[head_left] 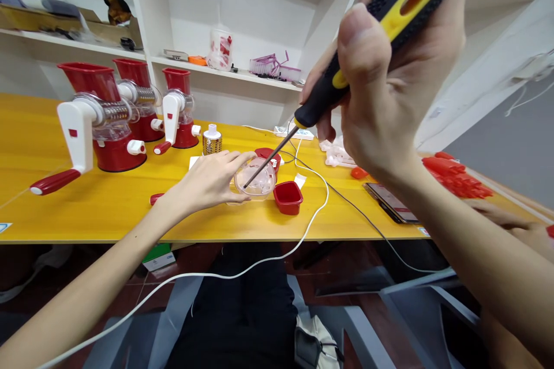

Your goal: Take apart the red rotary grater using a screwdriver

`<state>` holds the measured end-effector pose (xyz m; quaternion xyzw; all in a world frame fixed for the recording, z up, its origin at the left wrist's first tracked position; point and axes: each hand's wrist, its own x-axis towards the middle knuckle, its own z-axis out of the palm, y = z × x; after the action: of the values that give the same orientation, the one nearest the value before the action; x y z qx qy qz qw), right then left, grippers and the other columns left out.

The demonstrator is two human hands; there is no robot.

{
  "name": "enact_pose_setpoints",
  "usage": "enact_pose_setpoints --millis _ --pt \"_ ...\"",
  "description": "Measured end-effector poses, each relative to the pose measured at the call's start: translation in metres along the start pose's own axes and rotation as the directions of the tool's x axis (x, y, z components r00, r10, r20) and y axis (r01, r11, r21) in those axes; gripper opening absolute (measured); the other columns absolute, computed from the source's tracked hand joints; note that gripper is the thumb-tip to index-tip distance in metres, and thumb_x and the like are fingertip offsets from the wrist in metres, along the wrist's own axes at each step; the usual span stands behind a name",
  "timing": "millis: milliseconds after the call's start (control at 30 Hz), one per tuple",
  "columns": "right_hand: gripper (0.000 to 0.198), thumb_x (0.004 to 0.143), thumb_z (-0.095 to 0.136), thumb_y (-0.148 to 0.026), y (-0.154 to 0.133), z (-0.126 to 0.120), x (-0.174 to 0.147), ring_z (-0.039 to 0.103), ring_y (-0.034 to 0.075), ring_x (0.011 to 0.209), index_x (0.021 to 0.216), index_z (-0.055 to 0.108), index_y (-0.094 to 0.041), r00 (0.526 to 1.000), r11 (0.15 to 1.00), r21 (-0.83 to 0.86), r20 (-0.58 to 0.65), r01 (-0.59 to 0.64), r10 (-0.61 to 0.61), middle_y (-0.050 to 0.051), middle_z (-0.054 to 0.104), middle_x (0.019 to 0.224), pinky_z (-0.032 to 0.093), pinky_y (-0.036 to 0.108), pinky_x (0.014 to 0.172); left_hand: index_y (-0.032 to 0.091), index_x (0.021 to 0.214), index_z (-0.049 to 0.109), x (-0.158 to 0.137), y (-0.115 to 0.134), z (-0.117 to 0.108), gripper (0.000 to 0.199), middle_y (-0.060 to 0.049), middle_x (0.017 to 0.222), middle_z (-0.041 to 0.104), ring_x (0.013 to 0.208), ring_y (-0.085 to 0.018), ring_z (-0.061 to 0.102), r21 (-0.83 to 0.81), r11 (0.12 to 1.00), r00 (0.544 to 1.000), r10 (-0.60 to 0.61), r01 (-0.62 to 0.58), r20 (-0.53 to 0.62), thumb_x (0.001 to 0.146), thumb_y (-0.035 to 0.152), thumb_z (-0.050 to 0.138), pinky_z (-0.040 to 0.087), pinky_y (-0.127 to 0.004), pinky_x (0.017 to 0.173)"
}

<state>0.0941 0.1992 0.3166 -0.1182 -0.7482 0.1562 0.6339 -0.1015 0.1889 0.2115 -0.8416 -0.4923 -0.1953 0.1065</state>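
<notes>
My right hand (389, 75) is raised close to the camera, its fingers wrapped round a screwdriver (318, 97) with a black and yellow handle. The thin metal shaft slants down to the left, and its tip lies over the clear plastic housing (258, 177); whether it touches cannot be told. That round housing is gripped at its left side by my left hand (212, 179), just above the table. Right beside it stands a red plastic hopper (288, 199). A round red part (269, 154) shows partly behind the housing. Behind my left hand is a metal grater drum (212, 141).
Several red and white rotary graters (116, 153) stand at the left of the yellow table (38, 196). A white cable (322, 202) crosses the front edge. A tablet (392, 203), red parts (459, 176) and another person's hand (497, 213) are at the right.
</notes>
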Motion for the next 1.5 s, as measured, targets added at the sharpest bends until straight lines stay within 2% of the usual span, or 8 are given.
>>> enact_pose_setpoints --millis 200,400,600,700,933,1133,1300,1500 --pt "0.035 0.098 0.052 -0.044 -0.002 -0.003 -0.003 0.064 0.01 0.051 0.129 0.036 -0.037 1.0 1.0 -0.006 -0.012 0.027 -0.027 -0.006 0.059 0.072 0.039 0.02 0.04 0.018 0.142 0.046 0.004 -0.01 0.001 0.077 -0.015 0.128 0.065 0.113 -0.035 0.064 -0.043 0.998 0.999 -0.033 0.034 0.014 0.081 0.06 0.068 0.05 -0.039 0.085" --pt "0.047 0.096 0.053 -0.044 0.007 -0.002 0.009 0.059 0.012 0.045 0.135 0.029 -0.035 1.0 1.0 0.007 0.005 -0.013 0.013 -0.007 0.055 0.064 0.035 0.023 0.036 0.017 0.14 0.047 0.015 -0.012 -0.001 0.077 -0.016 0.126 0.066 0.109 -0.033 0.066 -0.078 0.997 0.997 -0.022 0.028 0.08 0.081 0.062 0.068 0.049 -0.038 0.085" --pt "0.026 0.096 0.057 -0.039 0.029 -0.007 0.033 0.047 0.009 0.033 0.102 0.034 -0.027 0.998 0.996 0.088 0.062 -0.005 0.0 -0.011 0.056 0.059 0.032 0.022 0.026 0.017 0.136 0.048 0.027 -0.02 0.0 0.076 -0.014 0.122 0.068 0.104 -0.032 0.067 -0.154 0.986 0.983 -0.036 0.064 0.18 0.08 0.064 0.067 0.048 -0.035 0.082" --pt "0.033 0.092 0.063 -0.039 0.041 -0.008 0.045 0.044 0.008 0.029 0.088 0.032 -0.027 0.995 0.994 0.107 0.097 0.01 -0.021 -0.013 0.047 0.058 0.03 0.022 0.023 0.018 0.134 0.049 0.033 -0.023 0.002 0.077 -0.014 0.119 0.068 0.103 -0.033 0.067 -0.146 0.988 0.977 -0.009 0.041 0.212 0.078 0.068 0.066 0.047 -0.035 0.08" --pt "0.039 0.089 0.067 -0.046 0.06 -0.005 0.062 0.049 0.011 0.031 0.087 0.033 -0.026 0.989 0.995 0.094 0.148 -0.037 0.023 -0.011 0.045 0.056 0.029 0.022 0.02 0.019 0.135 0.047 0.041 -0.026 0.005 0.081 -0.014 0.121 0.068 0.106 -0.033 0.066 -0.165 0.984 0.969 -0.027 0.07 0.246 0.074 0.07 0.068 0.046 -0.034 0.083" --pt "0.025 0.09 0.061 -0.031 0.059 0.001 0.067 0.041 0.006 0.031 0.088 0.037 -0.026 0.986 0.995 0.1 0.166 -0.03 0.013 -0.008 0.037 0.069 0.034 0.023 0.022 0.019 0.131 0.047 0.044 -0.027 0.003 0.078 -0.013 0.116 0.068 0.102 -0.032 0.066 -0.19 0.979 0.96 -0.012 0.068 0.278 0.074 0.067 0.07 0.045 -0.033 0.08" --pt "0.041 0.082 0.071 -0.048 0.06 0.003 0.069 0.051 0.011 0.036 0.087 0.036 -0.027 0.986 0.996 0.076 0.166 -0.037 0.024 -0.008 0.038 0.065 0.032 0.024 0.02 0.015 0.129 0.045 0.048 -0.027 0.002 0.083 -0.015 0.107 0.068 0.094 -0.034 0.066 -0.127 0.988 0.944 -0.04 0.087 0.328 0.071 0.071 0.068 0.043 -0.034 0.072" --pt "0.054 0.076 0.074 -0.063 0.059 0.007 0.07 0.05 0.012 0.037 0.083 0.034 -0.028 0.984 0.998 0.058 0.18 -0.013 0.003 -0.009 0.042 0.058 0.029 0.023 0.021 0.016 0.125 0.046 0.046 -0.023 0.003 0.079 -0.015 0.108 0.068 0.093 -0.033 0.066 -0.151 0.982 0.942 -0.055 0.111 0.331 0.071 0.07 0.066 0.043 -0.035 0.072"
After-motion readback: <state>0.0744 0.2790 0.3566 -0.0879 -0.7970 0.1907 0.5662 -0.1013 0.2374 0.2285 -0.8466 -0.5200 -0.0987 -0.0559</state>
